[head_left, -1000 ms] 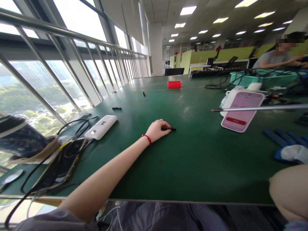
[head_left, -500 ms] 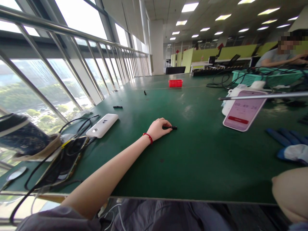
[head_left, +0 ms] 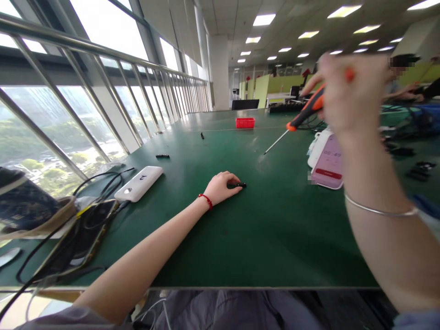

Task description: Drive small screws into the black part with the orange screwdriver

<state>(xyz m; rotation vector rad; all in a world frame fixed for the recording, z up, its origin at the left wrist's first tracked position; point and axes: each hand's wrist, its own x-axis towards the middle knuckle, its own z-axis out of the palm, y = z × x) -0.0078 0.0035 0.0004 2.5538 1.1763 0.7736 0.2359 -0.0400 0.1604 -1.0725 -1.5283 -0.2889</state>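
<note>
On the green table (head_left: 268, 238), my left hand (head_left: 222, 188) pinches a small black part (head_left: 241, 185), whose end pokes out past the fingertips. What this part is, I cannot make out. Raised high at the right, my right hand (head_left: 355, 91) is wrapped round the orange-and-black handle of a screwdriver (head_left: 307, 110). Its thin metal shaft slants down and left, with the tip in the air above the table, apart from the left hand. The right hand is somewhat blurred by motion.
A white power bank (head_left: 139, 183) with cables lies left, by a dark phone (head_left: 82, 238). Farther off are a red basket (head_left: 245, 123) and two small black pieces (head_left: 162, 156). A pink-screened phone (head_left: 326, 165) leans behind my right forearm. Another person sits far right.
My right hand has come into view from the right, raised, with the screwdriver now pointing down-left. My left hand keeps its pinch on the black part. The view has shifted slightly.
</note>
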